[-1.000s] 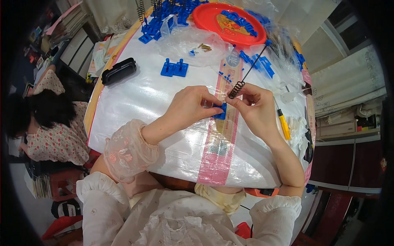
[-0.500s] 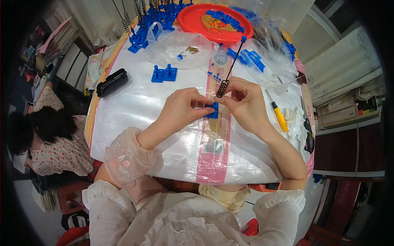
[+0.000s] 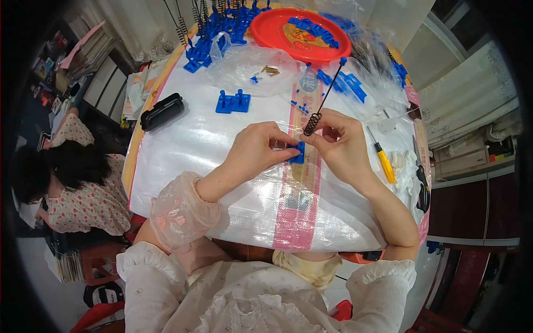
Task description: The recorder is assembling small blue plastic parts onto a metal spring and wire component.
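Change: both hands sit lower on the desk (image 3: 222,166) than before.
Left hand (image 3: 256,149): pinching blue plastic piece (image 3: 297,153).
Right hand (image 3: 341,145): gripping spring-ended rod (image 3: 323,100), apparently at the coil.

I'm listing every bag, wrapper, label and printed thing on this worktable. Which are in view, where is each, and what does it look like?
Clear plastic bag: far side of the table, crumpled, small parts inside.
Red round tray: far edge, printed picture in its middle, blue parts on it.
Pink printed band: runs along the white woven table cover, under both hands.
No screens visible.
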Available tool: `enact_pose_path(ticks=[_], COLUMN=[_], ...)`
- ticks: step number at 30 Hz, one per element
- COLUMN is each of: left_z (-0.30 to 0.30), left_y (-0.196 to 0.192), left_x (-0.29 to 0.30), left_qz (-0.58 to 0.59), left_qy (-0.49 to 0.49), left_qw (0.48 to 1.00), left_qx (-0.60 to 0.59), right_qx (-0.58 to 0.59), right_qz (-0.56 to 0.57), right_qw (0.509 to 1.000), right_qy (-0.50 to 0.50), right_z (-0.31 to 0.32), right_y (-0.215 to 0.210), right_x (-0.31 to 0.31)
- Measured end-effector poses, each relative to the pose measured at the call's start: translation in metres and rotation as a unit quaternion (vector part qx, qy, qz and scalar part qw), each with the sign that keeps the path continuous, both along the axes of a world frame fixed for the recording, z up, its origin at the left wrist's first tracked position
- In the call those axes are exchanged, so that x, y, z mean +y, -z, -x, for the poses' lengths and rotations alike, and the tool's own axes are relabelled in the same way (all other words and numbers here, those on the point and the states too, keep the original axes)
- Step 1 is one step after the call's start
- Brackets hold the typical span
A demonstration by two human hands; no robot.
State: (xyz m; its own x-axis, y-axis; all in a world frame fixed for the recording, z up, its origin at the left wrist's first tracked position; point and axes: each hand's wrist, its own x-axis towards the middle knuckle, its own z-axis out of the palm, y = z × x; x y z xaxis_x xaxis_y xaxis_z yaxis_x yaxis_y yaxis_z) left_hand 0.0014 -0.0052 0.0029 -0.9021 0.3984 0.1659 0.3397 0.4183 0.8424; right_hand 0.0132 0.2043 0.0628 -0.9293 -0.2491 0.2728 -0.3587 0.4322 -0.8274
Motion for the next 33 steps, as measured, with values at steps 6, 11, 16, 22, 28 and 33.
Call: enact_pose_path(ticks=[6, 11, 16, 22, 28, 33], left_z=[0.0006, 0.0001, -0.0006, 0.0016, 0.0006, 0.0008], left_y=[-0.0006, 0.0019, 0.0016, 0.0047, 0.0012, 0.003], left_x=[-0.0018, -0.0019, -0.0023, -0.0021, -0.0015, -0.0013], left_qz=[0.012, -0.009, -0.004, 0.008, 0.004, -0.003], left_qy=[-0.003, -0.003, -0.007, -0.002, 0.001, 0.0], left_qw=[1.0, 1.0, 1.0, 1.0, 1.0, 1.0], left_qx=[0.004, 0.009, 0.013, 0.019, 0.013, 0.005], right_qx=[0.004, -0.016, 0.029, -0.002, -0.04, -0.067], right_qz=[0.007, 0.015, -0.032, 0.011, 0.022, 0.031], right_qw=[1.0, 1.0, 0.999, 1.0, 0.999, 0.997], right_qy=[0.007, 0.02, 0.008, 0.01, -0.002, -0.009], right_z=[0.0001, -0.0023, 0.0016, -0.0001, -0.0001, -0.0029], right_y=[0.0024, 0.0024, 0.0031, 0.007, 0.0081, 0.0012], right_x=[-0.0029, -0.0038, -0.0026, -0.0026, 0.0007, -0.0018])
